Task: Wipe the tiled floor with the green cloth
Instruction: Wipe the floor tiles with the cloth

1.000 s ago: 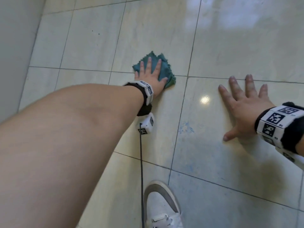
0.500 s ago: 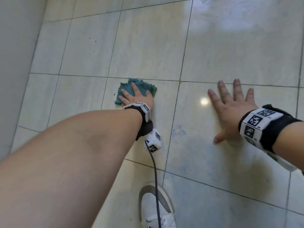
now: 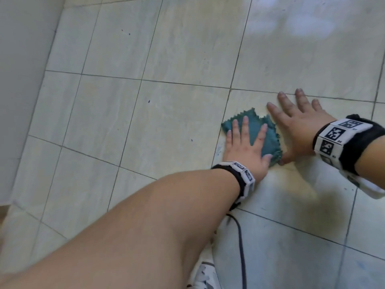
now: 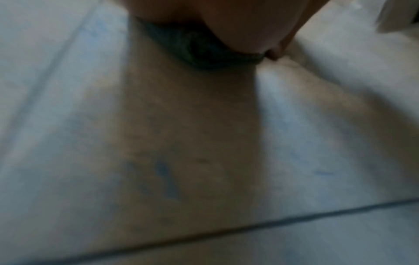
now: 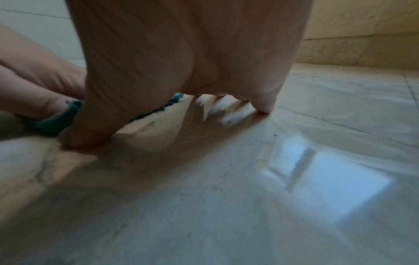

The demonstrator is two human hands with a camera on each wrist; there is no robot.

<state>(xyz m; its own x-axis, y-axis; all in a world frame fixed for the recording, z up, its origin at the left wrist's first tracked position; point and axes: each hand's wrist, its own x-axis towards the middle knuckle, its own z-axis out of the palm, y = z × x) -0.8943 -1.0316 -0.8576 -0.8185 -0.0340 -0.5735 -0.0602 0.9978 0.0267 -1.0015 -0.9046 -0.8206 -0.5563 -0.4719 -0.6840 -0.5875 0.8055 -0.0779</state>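
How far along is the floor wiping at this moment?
Mid-wipe. In hand: the left hand presses the green cloth flat on a tile, beside the right hand braced on the floor. Left: bluish smudges show near the wrist, dark specks farther out. Done: cannot tell.

Pale glossy floor tiles [image 3: 179, 49] with dark grout lines meet a plain grey wall [image 3: 18, 80] at left
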